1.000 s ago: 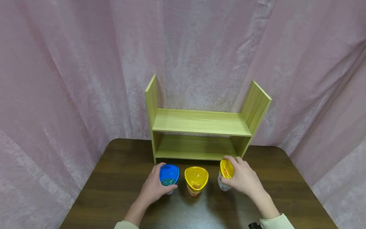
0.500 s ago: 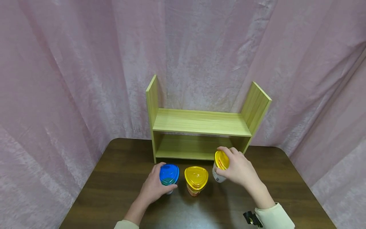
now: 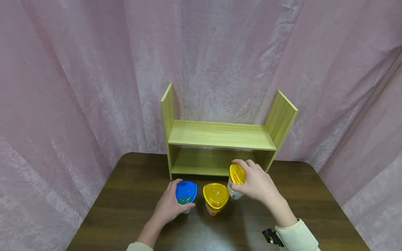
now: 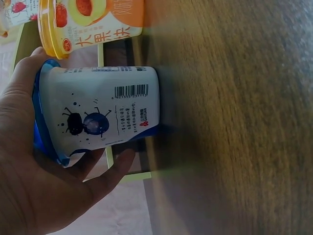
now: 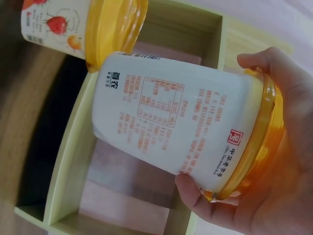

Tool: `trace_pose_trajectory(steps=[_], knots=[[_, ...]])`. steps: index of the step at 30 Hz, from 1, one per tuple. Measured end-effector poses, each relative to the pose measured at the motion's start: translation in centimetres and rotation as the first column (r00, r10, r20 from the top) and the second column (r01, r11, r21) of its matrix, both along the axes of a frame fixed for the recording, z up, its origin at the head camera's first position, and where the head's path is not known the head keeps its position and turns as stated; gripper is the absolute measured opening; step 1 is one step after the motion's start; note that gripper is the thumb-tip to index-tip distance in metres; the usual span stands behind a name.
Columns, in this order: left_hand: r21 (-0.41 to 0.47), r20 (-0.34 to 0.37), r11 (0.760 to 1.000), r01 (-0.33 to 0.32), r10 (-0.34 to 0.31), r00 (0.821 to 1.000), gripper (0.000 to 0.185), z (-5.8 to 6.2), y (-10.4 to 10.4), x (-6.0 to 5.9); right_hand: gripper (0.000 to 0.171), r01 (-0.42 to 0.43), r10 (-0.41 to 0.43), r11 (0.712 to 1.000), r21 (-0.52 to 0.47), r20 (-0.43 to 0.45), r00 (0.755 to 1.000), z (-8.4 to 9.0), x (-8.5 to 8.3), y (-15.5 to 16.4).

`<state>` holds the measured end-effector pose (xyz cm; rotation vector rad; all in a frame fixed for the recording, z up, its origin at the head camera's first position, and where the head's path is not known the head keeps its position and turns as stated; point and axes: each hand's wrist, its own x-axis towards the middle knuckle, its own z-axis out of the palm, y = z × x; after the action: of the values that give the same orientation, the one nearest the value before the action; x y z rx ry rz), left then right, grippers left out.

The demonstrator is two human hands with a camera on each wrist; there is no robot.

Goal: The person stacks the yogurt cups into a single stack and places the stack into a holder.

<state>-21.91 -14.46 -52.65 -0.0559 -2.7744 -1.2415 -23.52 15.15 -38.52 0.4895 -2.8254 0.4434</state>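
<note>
Three lidded yogurt cups are in front of a light wooden shelf [image 3: 220, 136] on a dark wooden table [image 3: 125, 195]. My left hand [image 3: 169, 207] grips the blue-lidded cup [image 3: 186, 192] [image 4: 98, 120], which stands on the table. The middle yellow-lidded cup [image 3: 215, 197] [image 4: 90, 22] stands free beside it. My right hand [image 3: 255, 183] holds the other yellow-lidded cup [image 3: 236, 179] [image 5: 186, 132] lifted off the table and tilted, in front of the shelf's lower opening [image 5: 127, 171].
Pink curtains [image 3: 78, 87] hang behind and to both sides of the table. The shelf's upper board [image 3: 220, 134] and lower board [image 3: 207, 164] show nothing on them. The table's rounded far corners lie left and right of the shelf.
My right hand has lifted its yellow-lidded cup and carried it left and forward toward the shelf's lower opening. The left hand and the other two cups have stayed put.
</note>
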Motion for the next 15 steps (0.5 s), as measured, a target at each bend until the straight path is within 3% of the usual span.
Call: trace_pose_trajectory(steps=[15], knots=[[-0.012, 0.004, 1.0, 0.003, -0.003, 1.0, 0.106, 0.2, 0.0, 0.0, 0.065, -0.05, 0.05, 0.999, 0.013, 0.014, 0.999, 1.0, 0.3, -2.5]])
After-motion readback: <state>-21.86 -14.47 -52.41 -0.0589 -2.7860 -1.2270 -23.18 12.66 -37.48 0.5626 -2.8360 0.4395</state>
